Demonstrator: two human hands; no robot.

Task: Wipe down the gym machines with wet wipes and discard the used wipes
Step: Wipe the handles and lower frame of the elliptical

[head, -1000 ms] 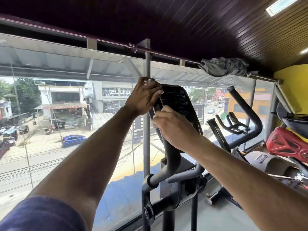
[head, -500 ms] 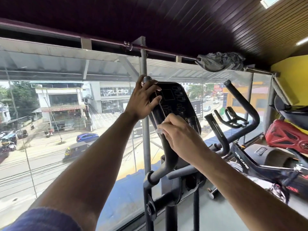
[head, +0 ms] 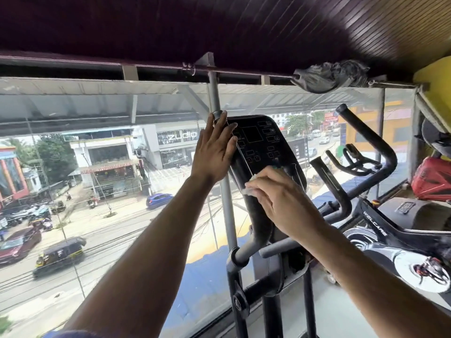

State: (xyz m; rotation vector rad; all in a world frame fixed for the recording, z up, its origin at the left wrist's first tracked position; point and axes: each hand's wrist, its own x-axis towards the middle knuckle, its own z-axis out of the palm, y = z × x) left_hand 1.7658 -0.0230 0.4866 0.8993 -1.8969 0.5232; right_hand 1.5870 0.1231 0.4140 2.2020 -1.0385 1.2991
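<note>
Mid-wipe: right hand [head: 280, 201] pinched wet wipe [head: 251, 185] at console's [head: 261, 142] six o'clock; left hand [head: 214, 152] spread flat, bracing nine o'clock edge. Handles probably next.

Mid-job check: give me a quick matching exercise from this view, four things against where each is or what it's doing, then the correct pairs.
Things:
1. left hand
2. right hand
3. wet wipe
4. grey cloth

States:
A. bundled on the overhead rail
B. fingers straight, flat against the console's left edge
C. white, peeking out under fingers
D. pressing a wipe to the console's lower part

The console is black.

Pairs: 1-B, 2-D, 3-C, 4-A
</note>
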